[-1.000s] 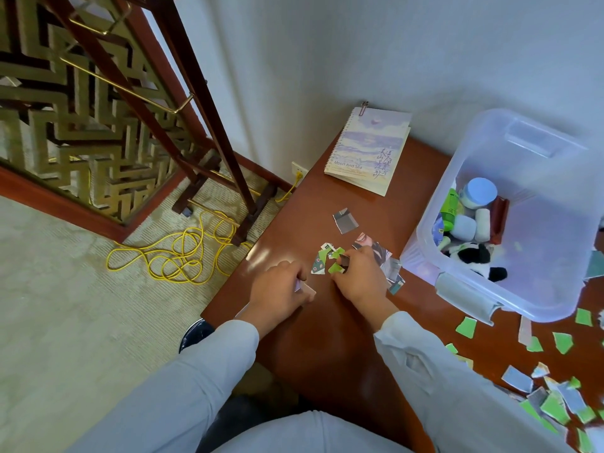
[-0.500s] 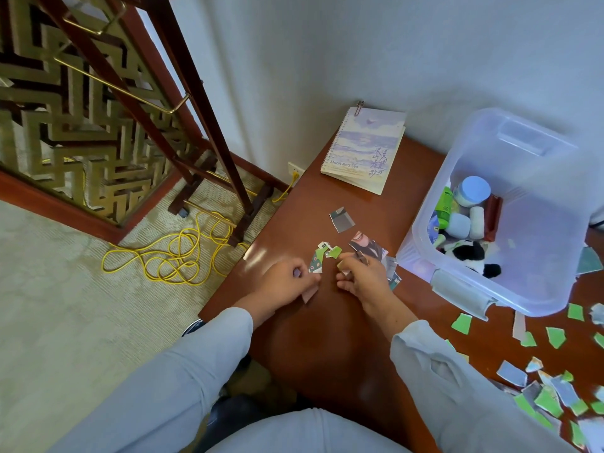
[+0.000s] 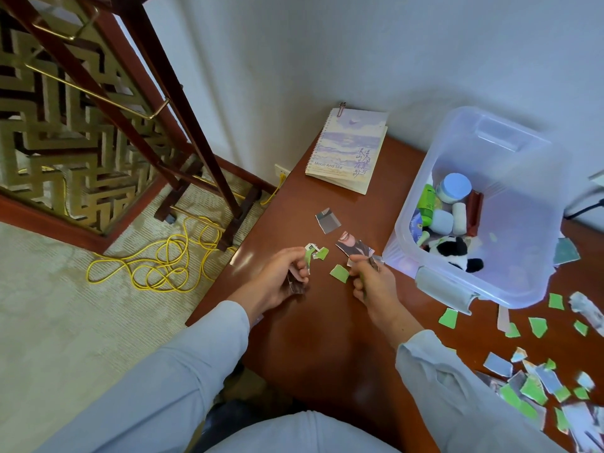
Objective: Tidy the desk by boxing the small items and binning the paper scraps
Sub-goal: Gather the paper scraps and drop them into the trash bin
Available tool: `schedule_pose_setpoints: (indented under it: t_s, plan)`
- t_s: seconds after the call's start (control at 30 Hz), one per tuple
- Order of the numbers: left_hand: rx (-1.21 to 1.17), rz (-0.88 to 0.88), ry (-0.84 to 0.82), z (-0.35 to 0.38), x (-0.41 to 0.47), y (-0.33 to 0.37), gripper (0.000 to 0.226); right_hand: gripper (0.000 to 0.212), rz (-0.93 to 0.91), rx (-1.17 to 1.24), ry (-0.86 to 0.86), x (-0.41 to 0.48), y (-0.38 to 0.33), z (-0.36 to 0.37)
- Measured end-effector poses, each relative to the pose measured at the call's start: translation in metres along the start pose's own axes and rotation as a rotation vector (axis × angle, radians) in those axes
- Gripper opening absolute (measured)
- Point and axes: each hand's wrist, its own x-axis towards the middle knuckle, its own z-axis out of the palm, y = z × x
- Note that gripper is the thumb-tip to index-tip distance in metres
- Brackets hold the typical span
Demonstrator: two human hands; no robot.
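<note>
**A:** Where are the hands?

**B:** Both reach forward over the brown desk [image 3: 310, 338]. The left hand [image 3: 281, 273] has its palm turned inward. Its grip is closed on several paper scraps [image 3: 313, 255], green and white at the fingertips, with a dark one under the palm.

**A:** And the right?

**B:** The right hand [image 3: 369, 282] is knuckles up with fingers curled, and its grip pinches the near end of a torn photo scrap [image 3: 354, 246]. A loose green scrap [image 3: 340, 273] lies on the desk between the hands.

**A:** The box?

**B:** A clear plastic box [image 3: 523, 243] stands to the right, holding small bottles [image 3: 454, 188] and a toy panda [image 3: 452, 251]. More torn pieces [image 3: 536, 387] litter the desk in front of it.
</note>
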Motion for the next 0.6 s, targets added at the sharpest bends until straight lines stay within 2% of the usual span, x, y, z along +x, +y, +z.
schedule_pose_setpoints:
  t_s: [0.17, 0.27, 0.37, 0.5, 0.6]
  plan:
    - [0.636, 0.2, 0.302, 0.009, 0.008, -0.005, 0.011, 0.021, -0.287, -0.783, 0.039, 0.007, 0.002, 0.001]
    - [0.986, 0.296, 0.358, 0.01, 0.01, -0.007, 0.018, 0.024, -0.348, -1.037, 0.087, 0.004, 0.002, 0.006]
    - [1.254, 0.348, 0.379, 0.007, 0.01, -0.008, 0.032, 0.016, -0.361, -1.121, 0.11, 0.006, 0.004, 0.011]
    - [1.412, 0.387, 0.415, 0.004, 0.013, -0.009, 0.039, 0.013, -0.395, -1.148, 0.096, 0.008, 0.002, 0.01]
    - [1.453, 0.379, 0.423, 0.004, 0.015, -0.006, 0.032, 0.02, -0.39, -0.981, 0.009, 0.009, 0.001, 0.012]
